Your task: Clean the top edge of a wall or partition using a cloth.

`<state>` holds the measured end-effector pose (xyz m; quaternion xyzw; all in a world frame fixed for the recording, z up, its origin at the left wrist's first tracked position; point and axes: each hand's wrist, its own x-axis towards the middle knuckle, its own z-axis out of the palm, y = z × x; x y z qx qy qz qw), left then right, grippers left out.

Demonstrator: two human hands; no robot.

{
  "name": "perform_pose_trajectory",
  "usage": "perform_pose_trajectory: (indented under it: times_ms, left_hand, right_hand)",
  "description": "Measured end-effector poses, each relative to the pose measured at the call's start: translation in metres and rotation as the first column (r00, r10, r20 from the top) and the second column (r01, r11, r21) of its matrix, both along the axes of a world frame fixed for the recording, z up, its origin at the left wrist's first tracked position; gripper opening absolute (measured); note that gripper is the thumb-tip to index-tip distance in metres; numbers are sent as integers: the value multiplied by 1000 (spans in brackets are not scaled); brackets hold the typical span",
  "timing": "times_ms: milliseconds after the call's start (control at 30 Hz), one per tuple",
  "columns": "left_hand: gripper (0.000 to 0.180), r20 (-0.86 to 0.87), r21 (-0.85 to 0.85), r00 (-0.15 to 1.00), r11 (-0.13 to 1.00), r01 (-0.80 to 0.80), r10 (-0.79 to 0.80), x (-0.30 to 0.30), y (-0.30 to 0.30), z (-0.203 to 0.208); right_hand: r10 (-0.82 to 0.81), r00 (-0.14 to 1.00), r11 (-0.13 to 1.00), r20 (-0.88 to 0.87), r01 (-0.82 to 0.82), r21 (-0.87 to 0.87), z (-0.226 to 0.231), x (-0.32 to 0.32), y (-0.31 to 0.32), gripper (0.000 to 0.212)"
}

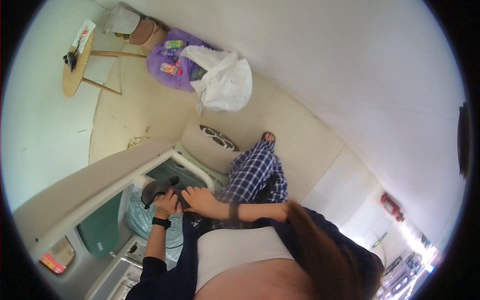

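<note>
Object [159, 187], dark grey, kind unclear — held between both hands, beside beige vehicle [95, 172]. Left hand [167, 204] wrapped round it; right hand [199, 201] curled on right end. Loosened grip could drop it onto plastic sheeting [142, 214]. Counts: one object, two hands, one vehicle, one visible wheel [217, 137], one purple bag [180, 82], one white bag [230, 87], one round table [79, 75], one fire extinguisher [391, 206].

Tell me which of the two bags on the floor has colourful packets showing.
The purple bag, closer to the round wooden table: green and reddish packets show there. The white bag beside it looks mostly plain white.
</note>
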<state>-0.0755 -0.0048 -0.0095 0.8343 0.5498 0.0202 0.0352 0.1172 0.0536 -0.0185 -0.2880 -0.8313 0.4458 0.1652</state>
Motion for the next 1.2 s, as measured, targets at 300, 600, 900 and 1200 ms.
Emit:
perform_pose_trajectory:
  times_ms: [300, 600, 900, 1200]
  left_hand:
    - [27, 6, -87, 898, 895, -437, 439, 43, 18, -6]
    - [18, 57, -61, 734, 736, -674, 677, 80, 10, -22]
    - [9, 84, 12, 631, 633, -774, 771, 113, 47, -15]
    - [23, 631, 488, 775, 756, -437, 41, 190, 273, 117]
  right_hand:
    - [380, 925, 919, -19, -375, 126, -33, 40, 67, 36]
    - [392, 917, 895, 74, -399, 198, -16, 47, 83, 30]
    - [486, 871, 861, 69, -491, 137, 10, 63, 138, 27]
    - [-164, 968, 720, -192, 250, 647, 167, 192, 267, 35]
